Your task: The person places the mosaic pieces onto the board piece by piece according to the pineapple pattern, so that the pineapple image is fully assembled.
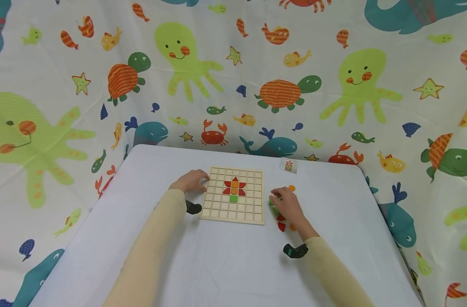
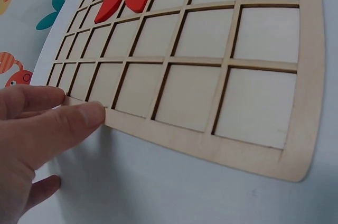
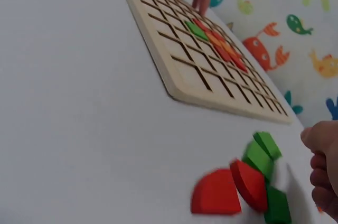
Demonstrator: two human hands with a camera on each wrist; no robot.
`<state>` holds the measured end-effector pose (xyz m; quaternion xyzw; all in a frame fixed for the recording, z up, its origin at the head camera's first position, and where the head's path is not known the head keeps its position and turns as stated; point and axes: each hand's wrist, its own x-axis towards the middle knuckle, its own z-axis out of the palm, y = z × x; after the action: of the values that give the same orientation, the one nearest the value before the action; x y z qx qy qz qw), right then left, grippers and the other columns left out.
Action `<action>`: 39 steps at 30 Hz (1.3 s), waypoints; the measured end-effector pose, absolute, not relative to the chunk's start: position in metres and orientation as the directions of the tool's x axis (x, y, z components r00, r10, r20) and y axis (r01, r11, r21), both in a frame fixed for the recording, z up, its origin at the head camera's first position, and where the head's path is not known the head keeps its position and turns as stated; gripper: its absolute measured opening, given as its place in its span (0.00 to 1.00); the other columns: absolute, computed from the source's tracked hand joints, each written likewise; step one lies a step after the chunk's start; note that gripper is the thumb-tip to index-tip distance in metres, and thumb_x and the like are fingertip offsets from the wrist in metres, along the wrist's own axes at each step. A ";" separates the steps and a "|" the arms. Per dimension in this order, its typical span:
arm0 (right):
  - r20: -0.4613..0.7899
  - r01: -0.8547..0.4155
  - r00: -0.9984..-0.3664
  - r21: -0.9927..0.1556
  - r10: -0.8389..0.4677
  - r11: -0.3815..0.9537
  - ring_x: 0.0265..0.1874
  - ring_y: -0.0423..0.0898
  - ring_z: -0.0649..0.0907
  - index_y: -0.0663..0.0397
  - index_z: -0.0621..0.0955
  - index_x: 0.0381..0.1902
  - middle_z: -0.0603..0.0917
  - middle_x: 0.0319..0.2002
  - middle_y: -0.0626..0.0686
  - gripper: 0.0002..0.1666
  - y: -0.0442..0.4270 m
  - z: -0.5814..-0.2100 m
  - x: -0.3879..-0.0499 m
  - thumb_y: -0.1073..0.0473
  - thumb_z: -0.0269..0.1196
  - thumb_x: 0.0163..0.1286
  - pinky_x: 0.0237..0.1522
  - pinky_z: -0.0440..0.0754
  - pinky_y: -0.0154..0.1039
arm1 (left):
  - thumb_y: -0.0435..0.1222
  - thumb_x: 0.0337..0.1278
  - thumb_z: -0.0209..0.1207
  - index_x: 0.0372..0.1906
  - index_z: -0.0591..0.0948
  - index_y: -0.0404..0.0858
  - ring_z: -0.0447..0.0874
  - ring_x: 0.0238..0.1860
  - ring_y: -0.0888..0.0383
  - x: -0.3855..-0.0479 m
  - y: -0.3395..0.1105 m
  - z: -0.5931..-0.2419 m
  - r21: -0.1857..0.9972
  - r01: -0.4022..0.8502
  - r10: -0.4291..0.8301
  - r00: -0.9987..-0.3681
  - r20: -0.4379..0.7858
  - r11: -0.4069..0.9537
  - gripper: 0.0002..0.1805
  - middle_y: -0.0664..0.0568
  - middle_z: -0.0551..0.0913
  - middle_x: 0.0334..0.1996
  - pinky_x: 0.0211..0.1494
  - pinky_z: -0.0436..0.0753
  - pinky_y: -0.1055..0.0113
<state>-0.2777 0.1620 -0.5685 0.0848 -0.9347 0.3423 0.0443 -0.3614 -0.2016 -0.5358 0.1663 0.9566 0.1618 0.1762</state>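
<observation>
While the left hand (image 1: 189, 181) rests at the left rim of the gridded wooden board (image 1: 232, 221), its thumb and forefinger apart and touching the edge, the right hand (image 1: 288, 204) hovers right of centre in the head view. Its fingers are curled close together over the loose green pieces (image 3: 257, 159); whether they grip one cannot be told.

The step in hand is judged to be selection of a piece for the pattern. The next move probably calls for a pinch on a green piece, a lift leftward and careful seating within a cell near the board's lower middle.

The board, at the centre of the head view, serves as the container. Its central cells hold a red triangle (image 1: 235, 179) uppermost, an orange square (image 1: 235, 184), a rounded orange piece (image 1: 234, 192), a green square (image 1: 233, 198) lowest, and red petals (image 1: 227, 184) on either side. Surrounding cells are bare.

Outside it, loose red pieces (image 3: 216, 195) lie at the lower middle of the right wrist view. A small picture card (image 1: 289, 165) lies beyond the board's upper right corner.
</observation>
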 end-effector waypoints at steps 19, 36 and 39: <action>-0.001 0.116 -0.990 -0.578 0.141 0.808 0.60 0.63 0.70 0.74 0.70 0.64 0.70 0.60 0.70 0.34 0.221 -0.573 -0.309 0.55 0.63 0.69 0.66 0.69 0.56 | 0.38 0.60 0.65 0.63 0.75 0.39 0.62 0.70 0.44 -0.361 -0.202 -0.533 0.375 0.266 0.382 -0.881 -0.280 0.888 0.26 0.43 0.69 0.68 0.73 0.62 0.47; 0.069 0.016 -0.996 -0.534 0.062 0.846 0.51 0.59 0.75 0.69 0.81 0.53 0.77 0.50 0.65 0.20 0.222 -0.571 -0.315 0.60 0.63 0.69 0.59 0.76 0.54 | 0.38 0.60 0.65 0.64 0.75 0.40 0.62 0.70 0.44 -0.357 -0.201 -0.533 0.377 0.259 0.376 -0.884 -0.278 0.889 0.27 0.43 0.69 0.67 0.72 0.63 0.47; 0.072 0.017 -0.995 -0.538 0.065 0.843 0.51 0.59 0.74 0.70 0.80 0.54 0.76 0.51 0.66 0.22 0.221 -0.574 -0.315 0.59 0.64 0.68 0.59 0.75 0.54 | 0.38 0.60 0.65 0.64 0.76 0.39 0.62 0.70 0.44 -0.357 -0.201 -0.533 0.377 0.261 0.377 -0.884 -0.276 0.889 0.26 0.43 0.69 0.67 0.72 0.63 0.47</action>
<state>-0.3150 0.2211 -0.5739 -0.0214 -0.9590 0.2793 0.0436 -0.3573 -0.2011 -0.5327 0.1669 0.9562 0.1667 0.1732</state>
